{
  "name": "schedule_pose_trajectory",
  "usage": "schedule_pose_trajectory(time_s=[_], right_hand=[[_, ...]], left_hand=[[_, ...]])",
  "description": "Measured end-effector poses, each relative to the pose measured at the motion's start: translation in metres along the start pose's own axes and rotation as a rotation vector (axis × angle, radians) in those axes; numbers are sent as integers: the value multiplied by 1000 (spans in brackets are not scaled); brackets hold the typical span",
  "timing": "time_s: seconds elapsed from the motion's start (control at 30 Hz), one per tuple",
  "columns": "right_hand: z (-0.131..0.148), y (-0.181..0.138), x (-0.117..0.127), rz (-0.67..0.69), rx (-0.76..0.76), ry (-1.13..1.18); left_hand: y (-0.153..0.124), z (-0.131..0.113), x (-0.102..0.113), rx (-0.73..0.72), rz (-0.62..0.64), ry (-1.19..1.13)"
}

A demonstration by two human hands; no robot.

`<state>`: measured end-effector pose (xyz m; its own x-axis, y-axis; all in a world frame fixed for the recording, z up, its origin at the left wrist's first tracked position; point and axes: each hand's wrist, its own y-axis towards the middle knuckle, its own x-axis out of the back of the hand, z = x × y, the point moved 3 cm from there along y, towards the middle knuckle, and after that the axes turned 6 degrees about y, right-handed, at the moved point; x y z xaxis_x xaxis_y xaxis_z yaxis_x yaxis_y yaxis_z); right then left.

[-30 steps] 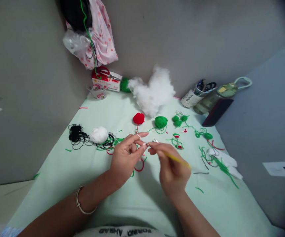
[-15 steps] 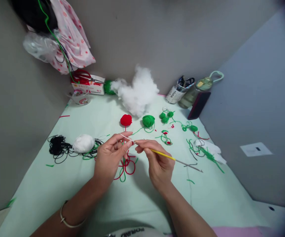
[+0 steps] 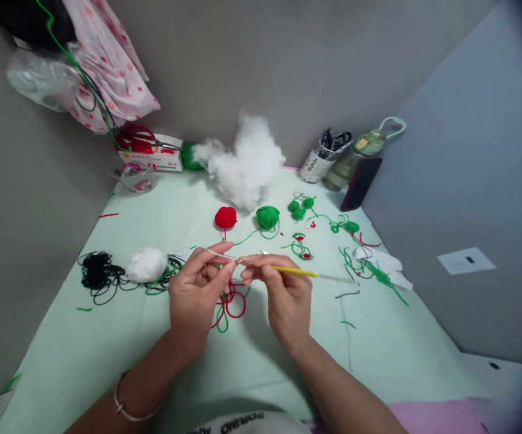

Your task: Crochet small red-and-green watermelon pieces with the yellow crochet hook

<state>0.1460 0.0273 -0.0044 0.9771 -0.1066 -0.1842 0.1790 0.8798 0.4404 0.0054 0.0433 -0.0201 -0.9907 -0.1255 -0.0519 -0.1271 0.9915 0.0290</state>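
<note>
My left hand [image 3: 194, 295] is closed, its thumb and fingers pinching a white yarn strand [image 3: 218, 254] that runs over the raised index finger. My right hand [image 3: 289, 298] grips a crochet hook [image 3: 295, 271] by its yellow handle, pen-like. The hook's tip meets the yarn at the left fingertips; any small piece of work there is mostly hidden. Beneath the hands lie loops of red yarn [image 3: 236, 306] and a green loop. Just beyond them sit a red yarn ball [image 3: 225, 217] and a green yarn ball [image 3: 267, 217].
To the left are a white yarn ball [image 3: 146, 265] and tangled black yarn [image 3: 98, 270]. White stuffing [image 3: 249, 160] is heaped at the back. Red-handled scissors [image 3: 138, 140], a pen cup [image 3: 317, 163], a bottle [image 3: 355, 160] and a phone [image 3: 361, 184] stand along the walls. Green scraps lie right.
The hook has swung from slanting down to the right to nearly level, and its tip has shifted left with the fingertips. The whole view has shifted slightly.
</note>
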Motion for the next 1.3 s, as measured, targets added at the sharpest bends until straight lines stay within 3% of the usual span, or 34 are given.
schedule_pose_trajectory(time_s=[0.07, 0.13, 0.2, 0.3, 0.37, 0.47, 0.57, 0.63, 0.73, 0.8, 0.9, 1.0, 1.13, 1.2, 1.3], right_hand=[[-6, 4, -1, -22, -158, 167], [-5, 5, 0, -15, -142, 146], [2, 3, 4, 33, 28, -64], [13, -5, 6, 222, 395, -493], [15, -7, 7, 312, 497, -598], [11, 5, 11, 251, 269, -371], [1, 12, 12, 166, -37, -137], [-1, 10, 10, 170, 26, -215], [3, -5, 4, 291, 400, -580], [3, -13, 0, 337, 535, -722], [2, -12, -2, 276, 458, -626], [0, -3, -1, 157, 198, -329], [-6, 4, 2, 76, -133, -58], [-6, 2, 3, 116, -75, -138], [-3, -7, 2, 249, 228, -480]], left_hand=[[1, 4, -2, 137, 86, -127], [2, 5, -3, 221, 136, -190], [3, 4, -4, 264, 146, -195], [4, 2, -5, 316, 163, -224], [5, 1, -6, 376, 227, -272], [6, 0, -6, 423, 301, -261], [6, 0, -2, 315, 179, -93], [4, 2, -1, 271, 102, -23], [2, 7, -5, 304, 112, -93], [3, 9, -5, 298, 103, -127], [4, 7, -2, 183, 10, -20], [3, 4, 3, 41, -61, 105], [3, 10, 2, 142, 53, 21], [4, 15, 1, 230, 112, -56], [5, 18, 0, 286, 123, -124]])
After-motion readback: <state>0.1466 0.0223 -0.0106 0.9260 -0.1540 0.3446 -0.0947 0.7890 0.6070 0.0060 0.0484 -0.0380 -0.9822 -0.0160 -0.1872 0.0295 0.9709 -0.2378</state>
